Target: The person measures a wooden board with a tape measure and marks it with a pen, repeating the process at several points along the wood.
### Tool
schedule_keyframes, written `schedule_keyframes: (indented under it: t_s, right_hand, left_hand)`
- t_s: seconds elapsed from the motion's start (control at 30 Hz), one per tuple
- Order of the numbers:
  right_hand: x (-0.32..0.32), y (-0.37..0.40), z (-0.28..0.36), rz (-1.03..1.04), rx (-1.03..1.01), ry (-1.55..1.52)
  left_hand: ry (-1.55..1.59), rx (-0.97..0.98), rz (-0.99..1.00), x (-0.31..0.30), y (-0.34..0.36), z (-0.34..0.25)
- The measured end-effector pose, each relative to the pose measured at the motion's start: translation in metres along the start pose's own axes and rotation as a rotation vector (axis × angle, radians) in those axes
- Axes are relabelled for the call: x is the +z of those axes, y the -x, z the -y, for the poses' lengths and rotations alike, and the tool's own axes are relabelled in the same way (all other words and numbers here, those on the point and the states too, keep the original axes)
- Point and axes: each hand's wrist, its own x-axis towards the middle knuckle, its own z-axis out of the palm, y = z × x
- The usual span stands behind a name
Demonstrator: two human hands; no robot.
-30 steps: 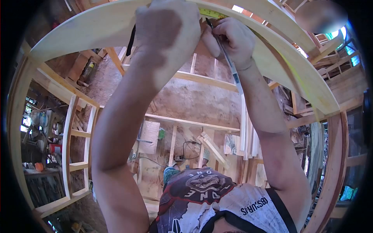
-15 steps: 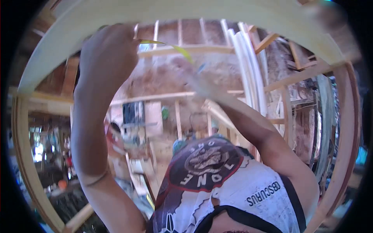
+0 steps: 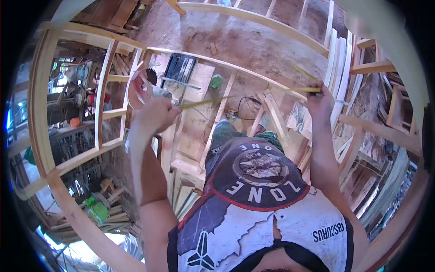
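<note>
Left hand (image 3: 154, 115) clamped on the tape measure case (image 3: 159, 93), right hand (image 3: 318, 100) pinching the yellow blade (image 3: 199, 103). Best pulled taut and straight!

Tape measure (image 3: 204, 102): thin yellow blade, drawn out long, running nearly level with a slight upward slant. Near end is gripped in the left hand (image 3: 154, 115), which apparently encloses the case. Far end is pinched in the right hand (image 3: 317, 97).
</note>
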Motion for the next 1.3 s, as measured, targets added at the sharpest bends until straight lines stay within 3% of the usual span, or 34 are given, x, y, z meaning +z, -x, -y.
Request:
schedule_keyframes:
  t_s: [0.03,0.13,0.17,0.23,0.27,0.3,0.4,0.53,0.63,0.8,0.87,0.97,1.0,1.03,1.1,1.17,1.23,1.3]
  right_hand:
    - [-0.015,-0.003,0.012,-0.120,-0.025,0.107]
    - [-0.083,-0.031,0.038,-0.228,-0.034,0.147]
    - [-0.076,-0.026,0.010,-0.228,-0.042,0.160]
    - [-0.091,-0.028,0.011,-0.318,-0.057,0.174]
    - [-0.057,-0.005,0.008,-0.487,-0.111,0.162]
    - [-0.071,-0.009,0.011,-0.478,-0.105,0.157]
    - [-0.100,-0.015,0.006,-0.507,-0.021,0.327]
    - [-0.142,-0.018,0.003,-0.548,0.007,0.306]
    - [-0.151,-0.008,-0.008,-0.618,-0.025,0.121]
    - [-0.191,-0.018,0.003,-0.707,-0.108,0.193]
    - [-0.155,-0.002,-0.003,-0.813,-0.227,0.195]
    - [-0.197,-0.020,-0.006,-0.667,-0.236,0.108]
    - [-0.189,-0.014,-0.010,-0.669,-0.271,0.066]
    - [-0.172,-0.004,-0.017,-0.647,-0.249,0.097]
    - [-0.135,0.017,-0.062,-0.645,-0.281,0.066]
    - [-0.116,0.039,-0.107,-0.267,-0.254,0.325]
    - [-0.055,0.080,-0.140,-0.197,-0.152,0.343]
    - [-0.004,0.097,-0.154,-0.401,-0.257,0.092]
  left_hand:
    - [0.113,-0.064,0.014,0.032,0.006,0.006]
    - [0.205,-0.130,0.093,0.100,0.038,0.003]
    - [0.299,-0.178,0.141,0.111,0.045,0.046]
    - [0.381,-0.235,0.170,0.113,0.056,0.043]
    - [0.356,-0.300,0.281,0.104,0.062,0.032]
    - [0.331,-0.366,0.394,0.098,0.067,0.026]
    - [0.262,-0.297,0.327,0.108,0.060,0.050]
    - [0.137,-0.205,0.334,0.097,0.035,0.038]
    - [0.125,-0.190,0.368,0.070,0.020,0.032]
    - [0.003,-0.097,0.367,0.070,0.008,0.015]
    - [-0.031,-0.071,0.408,0.075,0.000,0.023]
    - [0.051,-0.045,0.405,0.085,-0.014,0.032]
    - [-0.003,0.155,0.344,0.110,-0.034,0.056]
    - [0.008,0.211,0.334,0.137,-0.059,0.080]
    - [0.068,0.162,0.334,0.106,-0.077,0.072]
    - [-0.030,0.240,0.253,0.100,-0.103,0.082]
    - [-0.086,0.336,0.223,0.095,-0.119,0.083]
    - [-0.137,0.343,0.220,0.066,-0.116,0.078]
